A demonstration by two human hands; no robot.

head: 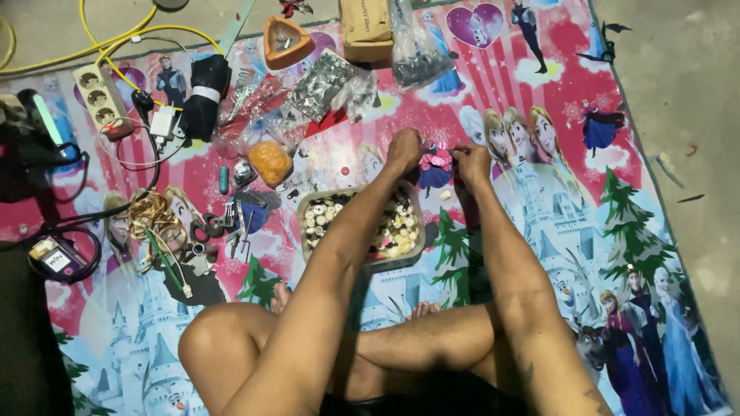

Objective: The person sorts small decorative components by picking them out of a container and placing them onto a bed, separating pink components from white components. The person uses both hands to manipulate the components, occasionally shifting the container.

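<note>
Pink piece (436,163), small and frilly, sits between two hands at about 12 o'clock from the seated person's crossed legs, just past the far rim of a tray (307,202). Left hand (405,149) is curled narrow, fingertips pinching the piece's left edge; right hand (472,160) is likewise pinched on its right edge. What exactly the piece is cannot be told.

Risk, as a judgement: the left forearm crosses directly over the tray of loose pale buttons (317,216), so a dropped elbow could tip it and scatter them across the busy printed mat (655,254), where small parts would be hard to find. One button (445,196) already lies loose at 6 o'clock from the hands.

Counts: one tray, buttons too many to count; one orange bag (270,162) at 9 o'clock; two clear bags of dark parts (324,83) at 11 o'clock; one cardboard box (366,29) at 12; one power strip (101,100) at 10; one pair of scissors (206,229) at 8.
</note>
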